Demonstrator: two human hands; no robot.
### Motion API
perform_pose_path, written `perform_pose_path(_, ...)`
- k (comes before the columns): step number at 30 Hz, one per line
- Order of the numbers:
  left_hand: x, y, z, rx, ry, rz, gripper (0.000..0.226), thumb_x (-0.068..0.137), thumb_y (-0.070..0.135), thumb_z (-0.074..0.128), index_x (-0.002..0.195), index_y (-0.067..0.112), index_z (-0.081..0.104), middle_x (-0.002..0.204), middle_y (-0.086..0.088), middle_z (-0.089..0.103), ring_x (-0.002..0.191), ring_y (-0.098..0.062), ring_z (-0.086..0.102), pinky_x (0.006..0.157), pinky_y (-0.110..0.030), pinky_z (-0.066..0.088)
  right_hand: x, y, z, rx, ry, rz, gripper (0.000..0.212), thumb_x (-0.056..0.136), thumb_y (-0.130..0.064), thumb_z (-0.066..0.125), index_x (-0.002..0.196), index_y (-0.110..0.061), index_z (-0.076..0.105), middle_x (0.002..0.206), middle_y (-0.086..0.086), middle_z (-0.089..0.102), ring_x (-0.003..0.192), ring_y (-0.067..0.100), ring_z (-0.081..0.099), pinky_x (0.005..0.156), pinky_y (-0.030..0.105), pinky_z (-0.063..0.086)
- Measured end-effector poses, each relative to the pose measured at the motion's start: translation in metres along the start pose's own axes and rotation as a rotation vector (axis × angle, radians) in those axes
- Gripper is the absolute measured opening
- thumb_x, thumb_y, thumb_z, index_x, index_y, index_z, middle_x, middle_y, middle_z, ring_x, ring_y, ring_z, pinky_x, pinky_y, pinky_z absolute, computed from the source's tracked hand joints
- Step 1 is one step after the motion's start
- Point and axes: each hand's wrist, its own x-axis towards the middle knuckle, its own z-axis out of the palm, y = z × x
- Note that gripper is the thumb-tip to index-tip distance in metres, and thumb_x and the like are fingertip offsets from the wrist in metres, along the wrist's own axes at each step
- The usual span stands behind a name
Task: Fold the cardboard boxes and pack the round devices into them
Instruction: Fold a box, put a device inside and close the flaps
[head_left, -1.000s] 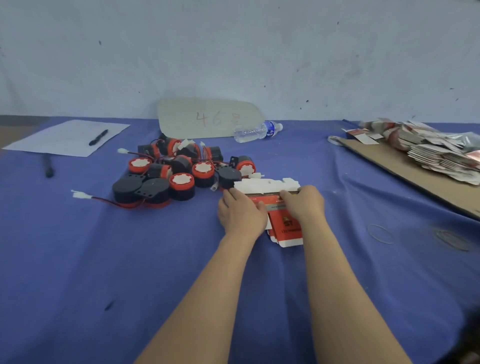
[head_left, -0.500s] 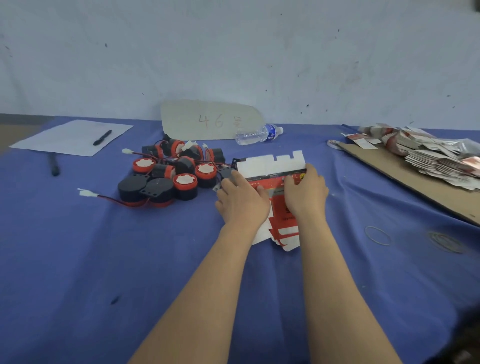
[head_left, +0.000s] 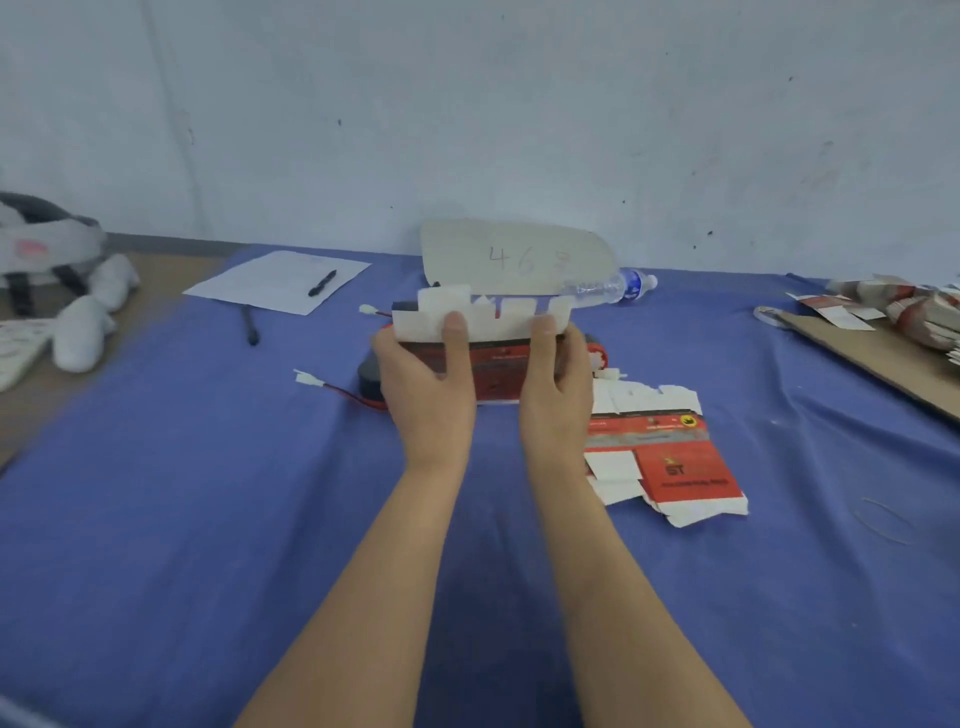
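Observation:
A flat red and white cardboard box blank (head_left: 496, 364) is held up above the blue table, its white notched flaps at the top. My left hand (head_left: 426, 384) grips its left side with the thumb on the front. My right hand (head_left: 558, 384) grips its right side the same way. The blank and my hands hide most of the pile of round black and red devices (head_left: 370, 376); only a black edge and a red wire with a white plug (head_left: 310, 380) show. More flat box blanks (head_left: 670, 457) lie on the cloth to the right of my right hand.
A grey card marked 46 (head_left: 511, 257) and a lying water bottle (head_left: 610, 286) sit at the back. A paper sheet with a pen (head_left: 280, 280) lies back left. A brown cardboard sheet (head_left: 878, 353) with stacked flat blanks (head_left: 914, 312) is at the right. White soft items (head_left: 83, 322) sit far left.
Both hands lifted one box blank off the stack and raised it upright in front of the devices. The remaining blanks stay on the cloth to the right. The view shifted left.

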Motion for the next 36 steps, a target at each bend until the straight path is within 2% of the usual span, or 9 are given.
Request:
perform_pose_path(4, 0.0, -0.034, -0.021, 0.015, -0.129, 0.077, 0.02, 0.095, 0.019, 0.043, 0.115, 0.02, 0.044, 0.121, -0.001, 0.054, 0.115, -0.024, 0.05, 0.101, -0.038, 0.042, -0.011, 0.022, 0.002, 0.021, -0.137, 0.079, 0.028, 0.101, -0.037, 0.041, 0.095, -0.026, 0.066, 0.092, -0.014, 0.07, 0.09, 0.0, 0.062, 0.076, 0.014, 0.048)
perform_pose_path(6, -0.003, -0.039, -0.023, -0.064, -0.23, 0.069, 0.033, 0.091, 0.028, 0.033, 0.122, 0.034, 0.043, 0.131, 0.012, 0.048, 0.127, -0.012, 0.043, 0.108, -0.028, 0.036, -0.012, 0.028, 0.005, -0.032, -0.199, 0.076, 0.026, 0.1, -0.035, 0.044, 0.103, -0.02, 0.066, 0.097, -0.007, 0.069, 0.092, 0.003, 0.062, 0.078, 0.018, 0.048)
perform_pose_path(9, -0.004, -0.04, -0.024, -0.15, -0.307, 0.017, 0.034, 0.092, 0.036, 0.031, 0.12, 0.044, 0.048, 0.133, 0.018, 0.051, 0.122, 0.008, 0.044, 0.097, -0.008, 0.036, -0.011, 0.031, 0.006, -0.012, -0.262, 0.172, 0.037, 0.095, -0.039, 0.052, 0.128, -0.022, 0.054, 0.116, -0.001, 0.066, 0.105, 0.007, 0.062, 0.089, 0.023, 0.05)
perform_pose_path(12, 0.0, -0.041, -0.026, -0.227, -0.314, -0.112, 0.029, 0.089, 0.043, 0.034, 0.102, 0.047, 0.06, 0.112, 0.018, 0.065, 0.11, -0.003, 0.057, 0.092, -0.022, 0.046, -0.006, 0.036, -0.001, 0.059, -0.379, 0.206, 0.046, 0.094, -0.037, 0.056, 0.138, -0.028, 0.046, 0.122, -0.001, 0.064, 0.113, 0.011, 0.061, 0.098, 0.032, 0.049)
perform_pose_path(16, 0.003, -0.044, -0.025, -0.299, -0.262, -0.245, 0.031, 0.098, 0.039, 0.037, 0.103, 0.031, 0.065, 0.102, 0.007, 0.07, 0.098, -0.012, 0.064, 0.079, -0.027, 0.048, -0.008, 0.044, -0.001, 0.003, -0.42, 0.196, 0.035, 0.097, -0.018, 0.049, 0.13, -0.028, 0.054, 0.105, -0.015, 0.068, 0.097, 0.002, 0.063, 0.073, 0.008, 0.047)
perform_pose_path(21, -0.006, -0.048, -0.024, -0.057, -0.355, -0.039, 0.032, 0.098, 0.05, 0.033, 0.114, 0.036, 0.057, 0.115, 0.012, 0.063, 0.109, 0.003, 0.056, 0.097, -0.026, 0.045, -0.012, 0.048, 0.0, -0.228, -0.315, 0.103, 0.054, 0.091, 0.003, 0.039, 0.107, -0.049, 0.044, 0.099, -0.033, 0.048, 0.085, -0.024, 0.05, 0.062, -0.004, 0.037)
perform_pose_path(28, -0.005, -0.051, -0.026, 0.078, -0.522, -0.01, 0.048, 0.101, 0.015, 0.038, 0.148, 0.023, 0.031, 0.147, 0.009, 0.039, 0.135, -0.007, 0.035, 0.114, -0.033, 0.03, -0.008, 0.049, -0.006, -0.29, -0.336, 0.169, 0.038, 0.098, -0.008, 0.038, 0.132, -0.022, 0.048, 0.107, -0.004, 0.058, 0.087, 0.005, 0.053, 0.065, 0.013, 0.04)
perform_pose_path(33, 0.002, -0.051, -0.031, 0.106, -0.406, -0.041, 0.048, 0.097, -0.002, 0.035, 0.135, 0.028, 0.038, 0.134, 0.004, 0.047, 0.119, -0.012, 0.048, 0.089, -0.008, 0.041, -0.011, 0.041, -0.004, -0.042, -0.567, 0.207, 0.065, 0.085, -0.06, 0.054, 0.143, -0.035, 0.038, 0.138, -0.017, 0.049, 0.129, 0.002, 0.043, 0.102, 0.016, 0.034)
perform_pose_path(36, 0.005, -0.049, -0.033, 0.072, -0.376, -0.082, 0.047, 0.096, -0.003, 0.036, 0.123, 0.036, 0.039, 0.126, 0.006, 0.051, 0.11, -0.01, 0.05, 0.077, 0.001, 0.041, -0.01, 0.039, -0.004, 0.104, -0.617, 0.346, 0.053, 0.077, -0.073, 0.05, 0.123, -0.049, 0.05, 0.121, -0.031, 0.059, 0.124, 0.005, 0.049, 0.098, 0.012, 0.037)
